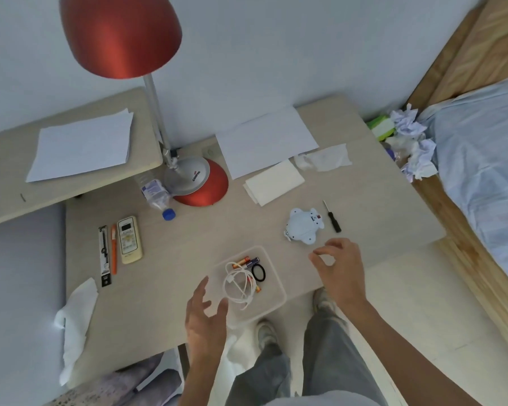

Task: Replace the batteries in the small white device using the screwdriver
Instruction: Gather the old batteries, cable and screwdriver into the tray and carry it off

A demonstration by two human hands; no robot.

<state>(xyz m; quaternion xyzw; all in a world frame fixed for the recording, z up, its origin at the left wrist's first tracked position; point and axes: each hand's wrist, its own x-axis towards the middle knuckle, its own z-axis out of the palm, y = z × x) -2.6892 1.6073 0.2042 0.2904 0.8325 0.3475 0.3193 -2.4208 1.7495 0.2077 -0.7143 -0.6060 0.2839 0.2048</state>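
Small white device: a pale, rounded plastic gadget with stubby lobes (302,225) lies flat on the light wood-grain table (217,230), right of centre, with a small red-marked part near its far right edge.
Screwdriver: a slim tool with a black handle and thin metal shaft (332,215) lies on the table just right of the device, apart from it, with its tip pointing away from the person.
Batteries: several small cells, orange and dark purple (248,261), lie in the far part of a clear shallow plastic tray (279,284) near the table's front edge.
Tray contents: a coiled white cable (241,284) and a black ring (258,273) share the tray with the batteries.
Right hand: (339,269) hovers near the device, on its near side. The fingers are loosely curled, thumb and forefinger close together, and nothing can be seen in its grasp.
Left hand: (206,317) hovers at the tray's near left corner, released, with fingers spread and holding nothing.
Left of the table: a cream remote control (129,240), an orange pen (113,249) and a long black packaged item (104,256) lie side by side.
Far side: a red-shaded desk lamp with a silver stem (121,33) stands beside a clear water bottle with a blue cap (156,194) lying on its side. White paper sheets (266,139) and a folded white napkin (273,181) lie to the right of the lamp's base.
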